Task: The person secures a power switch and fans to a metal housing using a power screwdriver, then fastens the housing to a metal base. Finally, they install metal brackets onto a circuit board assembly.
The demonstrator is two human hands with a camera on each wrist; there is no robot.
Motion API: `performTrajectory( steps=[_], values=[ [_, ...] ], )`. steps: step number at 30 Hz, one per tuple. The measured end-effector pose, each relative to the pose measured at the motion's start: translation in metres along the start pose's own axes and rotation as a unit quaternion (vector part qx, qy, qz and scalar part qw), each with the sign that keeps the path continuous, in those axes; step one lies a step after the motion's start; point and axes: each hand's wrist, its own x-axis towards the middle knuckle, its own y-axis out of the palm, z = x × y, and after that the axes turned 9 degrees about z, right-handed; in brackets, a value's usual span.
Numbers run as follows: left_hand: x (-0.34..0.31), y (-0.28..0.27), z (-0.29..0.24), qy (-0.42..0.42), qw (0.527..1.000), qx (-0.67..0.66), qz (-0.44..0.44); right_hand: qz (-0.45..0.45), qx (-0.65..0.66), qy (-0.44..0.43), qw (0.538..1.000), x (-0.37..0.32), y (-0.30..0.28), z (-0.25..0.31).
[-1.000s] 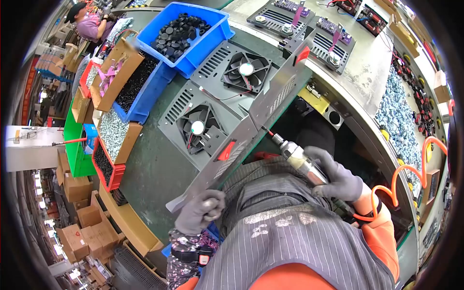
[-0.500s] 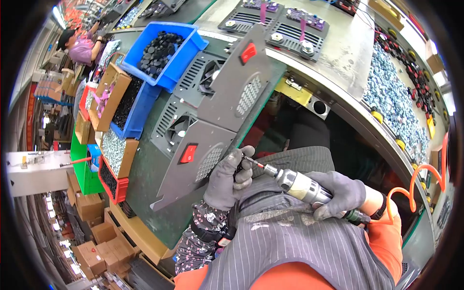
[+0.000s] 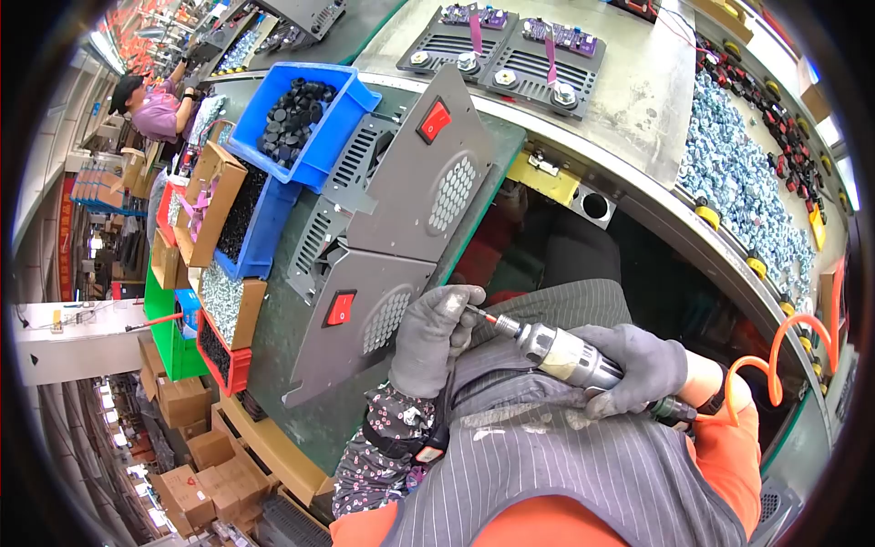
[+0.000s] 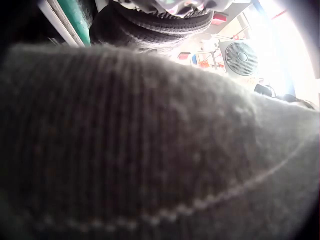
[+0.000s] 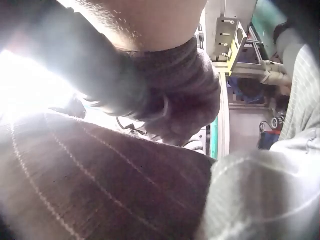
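Observation:
In the head view my right hand [image 3: 643, 369], in a grey glove, grips a power screwdriver [image 3: 570, 356] with a silver-and-black body. Its bit [image 3: 483, 316] points at the gloved left hand [image 3: 427, 342]. The left fingers are curled, with thumb and forefinger pinching at the bit's tip around a small dark piece, mostly hidden. Left of that hand stand two grey metal panels, a near one [image 3: 324, 342] and a far one [image 3: 401, 214], each with a red rocker switch and a honeycomb vent. Slotted plates [image 3: 314, 255] lie behind them. Both wrist views show mostly cloth and glove.
A blue bin [image 3: 346, 100] of black caps and a lower blue bin [image 3: 264, 223] of small black parts line the bench's left. An orange coiled hose [image 3: 775, 365] runs to the screwdriver. Slotted plates with purple boards [image 3: 547, 73] lie on the metal table.
The left hand has come up from the lap to the bit's tip. The screwdriver has drawn back from the panels, and the view has shifted, the panels now hiding most of the fans.

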Motion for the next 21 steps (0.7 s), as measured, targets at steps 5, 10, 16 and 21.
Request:
performTrajectory(
  steps=[5, 10, 16, 21],
  values=[
    [0.0, 0.0, 0.015, 0.046, 0.994, 0.043, 0.086, -0.086, -0.164, -0.076, 0.98, 0.004, -0.013, -0.004],
    [-0.028, -0.073, 0.026, -0.096, 0.921, 0.236, 0.294, -0.146, -0.183, -0.107, 0.966, -0.004, -0.047, 0.01],
    [-0.093, -0.133, -0.03, -0.243, 0.838, 0.465, 0.15, -0.14, -0.102, -0.032, 0.984, -0.005, -0.068, 0.043],
    [-0.085, -0.14, -0.095, -0.1, 0.839, 0.521, -0.122, -0.124, -0.099, -0.023, 0.987, 0.0, -0.076, 0.053]
  ],
)
